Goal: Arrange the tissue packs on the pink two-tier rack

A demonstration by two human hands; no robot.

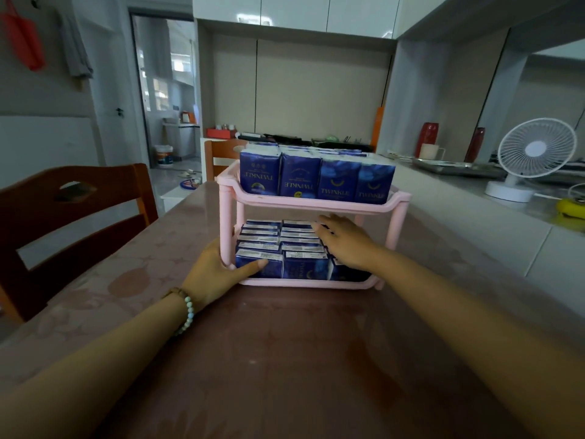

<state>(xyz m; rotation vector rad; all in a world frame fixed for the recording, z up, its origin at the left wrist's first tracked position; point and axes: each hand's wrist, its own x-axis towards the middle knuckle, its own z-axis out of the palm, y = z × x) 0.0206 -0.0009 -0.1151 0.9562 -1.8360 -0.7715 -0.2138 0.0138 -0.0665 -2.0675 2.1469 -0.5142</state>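
A pink two-tier rack [311, 202] stands on the brown table [285, 359]. Dark blue tissue packs [316, 177] stand upright in rows on the upper tier. More blue tissue packs [278, 245] fill the lower tier in rows. My left hand [215, 270] wraps the rack's front left post, thumb pressed against the front left pack. My right hand [345, 242] reaches into the lower tier, palm down, fingers spread flat on top of the right-hand packs. Packs under that hand are partly hidden.
A wooden chair [72, 223] stands at the table's left edge, another chair [221, 153] behind the rack. A grey counter on the right carries a white fan [531, 156], two red vases [427, 137] and a yellow object [569, 210].
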